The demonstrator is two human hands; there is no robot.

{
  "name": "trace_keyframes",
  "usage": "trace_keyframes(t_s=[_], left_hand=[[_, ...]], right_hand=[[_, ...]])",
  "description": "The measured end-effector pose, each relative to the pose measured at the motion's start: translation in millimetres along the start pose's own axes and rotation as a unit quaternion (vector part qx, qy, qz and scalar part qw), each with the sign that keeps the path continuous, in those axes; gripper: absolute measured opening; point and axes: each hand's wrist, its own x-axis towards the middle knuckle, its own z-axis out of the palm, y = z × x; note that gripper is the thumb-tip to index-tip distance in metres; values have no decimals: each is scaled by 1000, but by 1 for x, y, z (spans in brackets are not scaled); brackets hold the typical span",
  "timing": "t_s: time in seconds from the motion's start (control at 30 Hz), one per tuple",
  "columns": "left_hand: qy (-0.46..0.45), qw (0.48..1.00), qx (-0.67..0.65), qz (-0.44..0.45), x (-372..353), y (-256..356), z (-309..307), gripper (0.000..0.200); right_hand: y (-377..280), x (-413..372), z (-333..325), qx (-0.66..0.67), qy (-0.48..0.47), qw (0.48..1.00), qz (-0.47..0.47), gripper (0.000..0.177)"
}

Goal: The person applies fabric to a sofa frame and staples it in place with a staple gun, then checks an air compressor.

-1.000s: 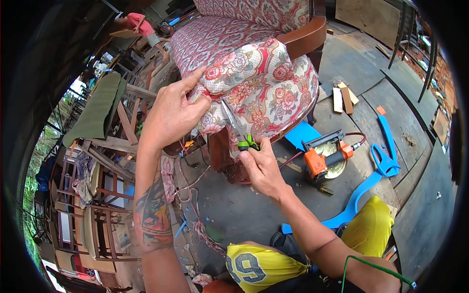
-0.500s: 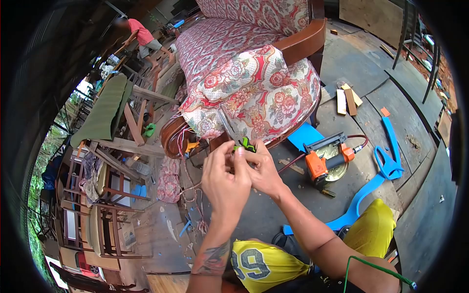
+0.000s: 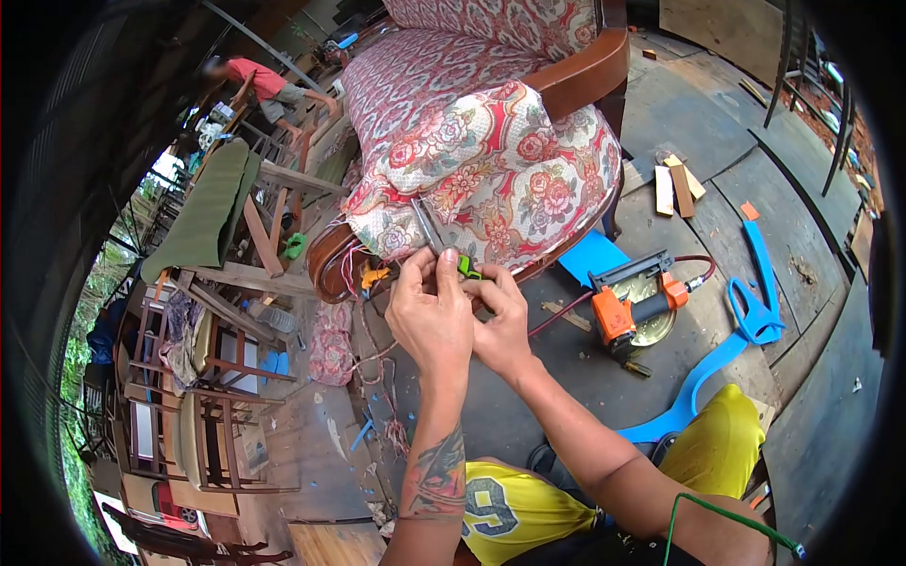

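Note:
Just in front of the sofa's floral fabric, both hands meet at a pair of scissors with green-and-black handles. The blades point up and away, over the fabric. My left hand, with a tattooed forearm below it, is pinched near the base of the blades. My right hand has its fingers curled round the green handle, which they partly hide. Behind the hands lies the rounded wooden front of the sofa arm. An orange tool is beside it.
An orange nail gun with a hose lies on the floor at the right, near wood blocks and a blue strip. Wooden chair frames stand at the left. A person in a red shirt bends over at the upper left.
The scissors' blades have shifted slightly left, and more of them shows. My left hand has turned a little. The person at the back has bent lower and moved left.

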Motion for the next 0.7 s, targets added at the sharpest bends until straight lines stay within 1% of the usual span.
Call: trace_keyframes(t_s=[0.07,0.1,0.17,0.2,0.27,0.3,0.37,0.5,0.57,0.6,0.67,0.7], left_hand=[[14,1000,-3,-5,1,-4,3,21],[13,1000,-3,-5,1,-4,3,21],[19,1000,-17,-2,2,-3,4,19],[19,1000,-17,-2,3,-3,4,19],[18,998,-53,-19,4,-5,7,18],[17,998,-53,-20,4,-8,8,18],[34,999,-36,18,2,-16,10,18],[43,996,-74,6,0,-6,2,19],[80,994,-57,-37,-2,6,-7,24],[81,994,-57,-38,-1,6,-7,24],[151,987,-29,34,3,7,-4,30],[144,988,-45,28,4,7,-3,33]], right_hand=[[10,-3,6,-102,51,983,-146,55],[12,-5,9,-102,52,983,-146,55],[14,-7,17,-70,92,984,-138,68],[10,-6,19,-71,93,984,-138,68],[0,-4,21,-152,133,972,-119,62],[0,-1,22,-152,133,972,-118,62],[1,6,25,-240,136,959,-69,50],[12,12,28,-251,135,957,-49,43],[5,14,24,-254,122,957,-73,38],[6,16,22,-254,121,957,-73,38],[9,20,15,-189,59,979,-46,29],[3,22,10,-188,58,979,-46,29]])
